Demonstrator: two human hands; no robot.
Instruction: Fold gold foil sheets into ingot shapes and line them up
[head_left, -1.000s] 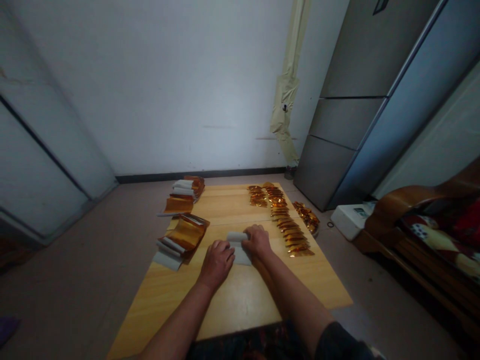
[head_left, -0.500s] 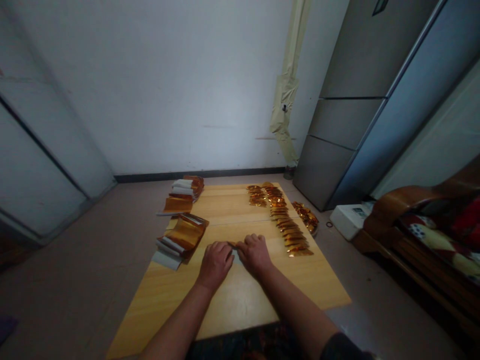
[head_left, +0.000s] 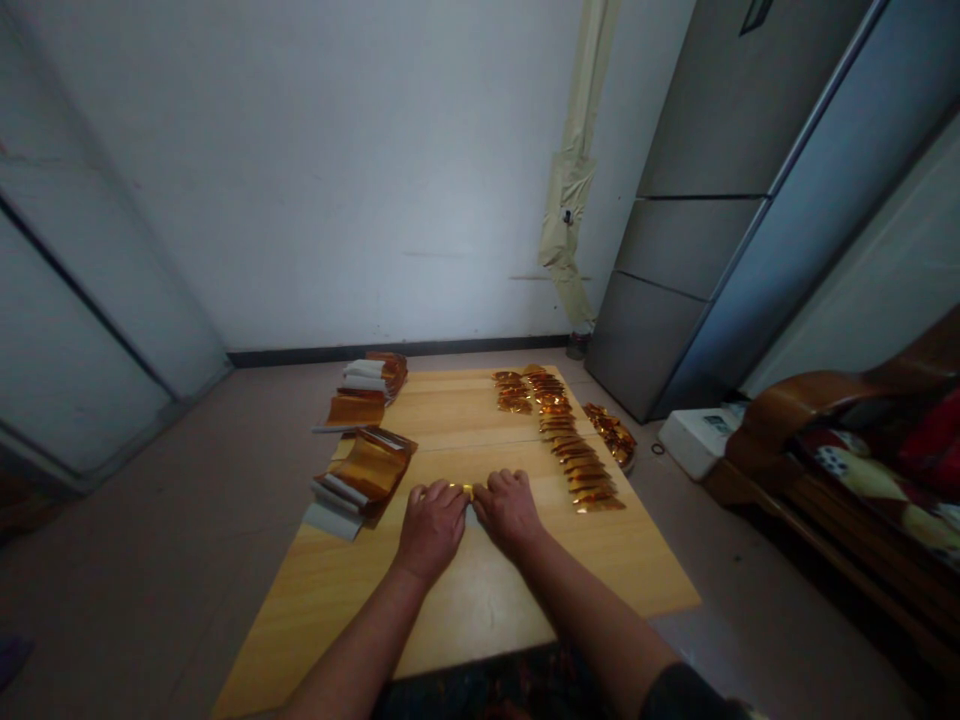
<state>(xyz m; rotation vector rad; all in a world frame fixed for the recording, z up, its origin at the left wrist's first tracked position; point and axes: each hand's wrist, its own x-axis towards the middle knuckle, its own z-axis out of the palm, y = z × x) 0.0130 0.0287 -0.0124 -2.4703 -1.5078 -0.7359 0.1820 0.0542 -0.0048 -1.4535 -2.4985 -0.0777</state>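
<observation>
Between my hands, a small sheet of gold foil paper (head_left: 469,491) lies at the middle of the wooden table (head_left: 480,600). Only a shiny gold strip and a bit of its pale side show; my fingers cover the rest. My left hand (head_left: 433,525) grips its left end with curled fingers. On the right end, my right hand (head_left: 508,508) is closed in the same way. Left of my hands rests a fanned stack of gold foil sheets (head_left: 371,465). To the right runs a long row of folded gold foil pieces (head_left: 577,460).
Another stack of foil sheets (head_left: 360,405) lies at the table's far left, and a shorter row of folded pieces (head_left: 513,392) at the far right. Beyond the right edge stands a container heaped with gold pieces (head_left: 611,435). A fridge (head_left: 675,230), white box (head_left: 697,440) and wooden seat (head_left: 810,470) are farther right.
The foil between my hands now shows a brighter gold strip where a darker, raised edge was. My hands have barely shifted, still holding both ends.
</observation>
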